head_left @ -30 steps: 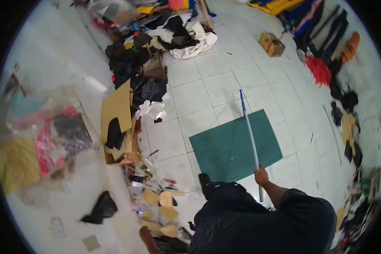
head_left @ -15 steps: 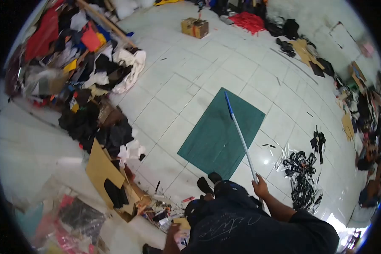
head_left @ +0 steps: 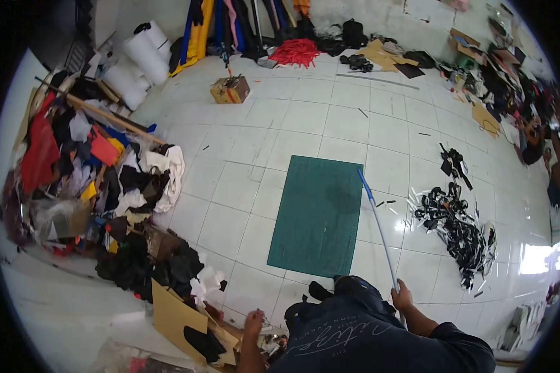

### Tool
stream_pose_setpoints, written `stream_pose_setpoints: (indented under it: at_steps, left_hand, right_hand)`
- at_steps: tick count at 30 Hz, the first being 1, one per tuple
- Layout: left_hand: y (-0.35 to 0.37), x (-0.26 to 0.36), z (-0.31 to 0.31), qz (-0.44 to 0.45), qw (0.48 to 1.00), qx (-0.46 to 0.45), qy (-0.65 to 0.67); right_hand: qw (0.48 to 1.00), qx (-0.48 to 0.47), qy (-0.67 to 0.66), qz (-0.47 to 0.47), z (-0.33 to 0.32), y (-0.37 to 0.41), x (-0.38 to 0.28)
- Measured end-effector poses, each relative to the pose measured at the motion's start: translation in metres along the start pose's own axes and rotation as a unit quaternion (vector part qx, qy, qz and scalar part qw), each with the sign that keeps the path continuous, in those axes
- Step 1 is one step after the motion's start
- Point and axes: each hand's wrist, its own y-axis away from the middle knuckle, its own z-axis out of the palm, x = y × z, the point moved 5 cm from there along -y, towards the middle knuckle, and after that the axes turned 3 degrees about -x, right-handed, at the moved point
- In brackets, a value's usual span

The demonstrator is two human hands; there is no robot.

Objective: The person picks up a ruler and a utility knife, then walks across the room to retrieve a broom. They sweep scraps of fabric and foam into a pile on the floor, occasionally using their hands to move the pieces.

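My right hand (head_left: pixel 402 295) is closed around a long pole (head_left: pixel 384 239) with a blue upper part. The pole's far tip lies at the top right corner of a green mat (head_left: pixel 314 217) on the tiled floor. My left hand (head_left: pixel 254 322) is raised at the lower left, near the cardboard and small scraps; its fingers look curled, but whether anything is in them is too small to tell.
A heap of cloth scraps (head_left: pixel 106 149) fills the left side. Cardboard (head_left: pixel 177 320) stands at the lower left. Black and clear strips (head_left: pixel 457 230) lie right of the mat. A box (head_left: pixel 230 89), red material (head_left: pixel 295 53) and white rolls (head_left: pixel 146 53) are farther back. Another person (head_left: pixel 532 140) is at the far right.
The view has turned and tilted up, showing more of the back wall. The pole's tip has moved from over the mat to its right corner. My left hand has risen.
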Motion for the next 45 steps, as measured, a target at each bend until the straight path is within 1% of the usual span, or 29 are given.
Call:
stream_pose_setpoints:
  at_steps: [2, 4, 5, 7, 9, 10, 12, 13, 15, 16, 17, 19, 20, 21, 23, 24, 25, 26, 27, 30, 31, 32, 34, 36, 38, 40, 42, 44, 45]
  left_hand:
    - [0.011, -0.006, 0.022, -0.005, 0.995, -0.064, -0.071]
    - [0.029, -0.016, 0.03, -0.074, 0.994, -0.061, -0.06]
    - [0.013, -0.054, 0.024, -0.089, 0.987, -0.13, -0.02]
    - [-0.001, -0.089, 0.005, 0.037, 0.974, -0.162, -0.154]
    - [0.0, -0.113, -0.016, 0.108, 0.96, -0.164, -0.197]
    - [0.001, -0.122, -0.027, 0.118, 0.965, -0.153, -0.176]
    - [-0.016, -0.141, -0.044, -0.026, 0.99, -0.105, -0.089]
    - [-0.026, -0.158, -0.049, -0.183, 0.981, -0.067, -0.023]
    - [-0.024, -0.173, -0.04, -0.299, 0.95, -0.043, 0.078]
    - [-0.031, -0.169, -0.036, -0.258, 0.958, -0.054, 0.11]
    - [-0.037, -0.157, -0.033, -0.217, 0.964, -0.063, 0.141]
    - [-0.05, -0.12, -0.028, -0.132, 0.968, -0.079, 0.199]
    - [-0.051, -0.082, -0.019, -0.144, 0.982, -0.039, 0.114]
    - [-0.054, -0.046, -0.009, -0.155, 0.987, 0.0, 0.028]
    - [-0.08, -0.011, 0.005, -0.109, 0.993, -0.033, 0.036]
    - [-0.081, 0.019, 0.015, -0.095, 0.995, 0.021, 0.028]
    - [-0.101, 0.024, 0.021, -0.095, 0.994, 0.006, 0.051]
    - [-0.096, 0.067, 0.033, -0.094, 0.994, 0.033, 0.037]
    - [-0.107, 0.08, 0.044, -0.092, 0.994, 0.043, 0.041]
    - [-0.135, 0.129, 0.084, -0.098, 0.992, 0.068, 0.031]
    - [-0.147, 0.146, 0.105, -0.102, 0.992, 0.069, 0.033]
    - [-0.154, 0.159, 0.123, -0.111, 0.991, 0.067, 0.029]
    - [-0.137, 0.17, 0.152, -0.146, 0.988, 0.052, 0.015]
    - [-0.165, 0.219, 0.21, -0.133, 0.989, 0.041, 0.045]
    - [-0.167, 0.257, 0.252, -0.018, 1.0, -0.013, 0.011]
    - [-0.153, 0.302, 0.293, 0.001, 0.999, -0.034, 0.017]
    - [-0.142, 0.321, 0.315, 0.021, 0.998, -0.048, 0.031]
    - [-0.146, 0.322, 0.324, -0.037, 0.993, -0.11, -0.001]
    - [-0.159, 0.304, 0.318, -0.047, 0.991, -0.121, -0.016]
  right_hand:
    - [0.999, 0.01, 0.037, 0.013, -0.009, 0.012, 0.004]
    - [1.0, 0.013, 0.003, 0.023, -0.009, 0.022, 0.012]
    - [0.999, 0.021, 0.003, 0.025, -0.007, 0.022, 0.019]
    - [0.999, 0.026, -0.009, 0.031, -0.008, 0.024, 0.015]
    - [0.999, 0.045, -0.01, 0.021, 0.002, 0.014, 0.023]
    - [0.998, 0.056, -0.009, 0.015, 0.004, 0.008, 0.024]
    - [0.999, 0.027, -0.019, 0.033, -0.003, 0.001, 0.005]
    - [0.999, 0.012, -0.02, 0.042, -0.009, -0.003, -0.001]
    - [0.999, 0.049, -0.004, 0.006, -0.014, -0.02, -0.005]
    - [0.998, 0.063, 0.003, -0.013, -0.014, -0.03, -0.007]
    - [0.996, 0.078, 0.012, -0.04, -0.016, -0.037, -0.007]
    - [0.997, 0.071, 0.024, -0.012, -0.023, -0.044, -0.016]
    - [0.997, 0.071, 0.031, 0.0, -0.035, -0.05, -0.025]
    - [0.997, 0.027, -0.004, 0.072, -0.052, -0.046, -0.051]
    - [0.998, 0.061, 0.011, 0.022, -0.061, -0.074, -0.056]
    - [0.997, 0.078, 0.017, -0.002, -0.066, -0.087, -0.057]
    - [0.997, 0.08, 0.013, -0.008, -0.071, -0.103, -0.062]
    - [0.996, 0.084, 0.01, -0.015, -0.079, -0.121, -0.071]
    - [0.996, 0.087, 0.009, -0.024, -0.09, -0.142, -0.078]
    - [0.986, 0.134, 0.003, -0.103, -0.116, -0.22, -0.09]
    - [0.989, 0.117, -0.001, -0.086, -0.132, -0.245, -0.103]
    - [0.99, 0.106, -0.006, -0.095, -0.152, -0.276, -0.12]
    - [0.994, 0.073, -0.013, -0.076, -0.189, -0.306, -0.138]
    - [0.988, 0.096, 0.005, -0.118, -0.224, -0.347, -0.157]
    - [0.982, 0.102, 0.01, -0.156, -0.248, -0.37, -0.152]
    - [0.989, 0.067, -0.001, -0.128, -0.273, -0.378, -0.168]
    - [0.984, 0.08, 0.013, -0.156, -0.281, -0.388, -0.174]
    - [0.984, 0.088, -0.004, -0.152, -0.277, -0.399, -0.167]
    - [0.982, 0.098, 0.008, -0.16, -0.273, -0.404, -0.168]
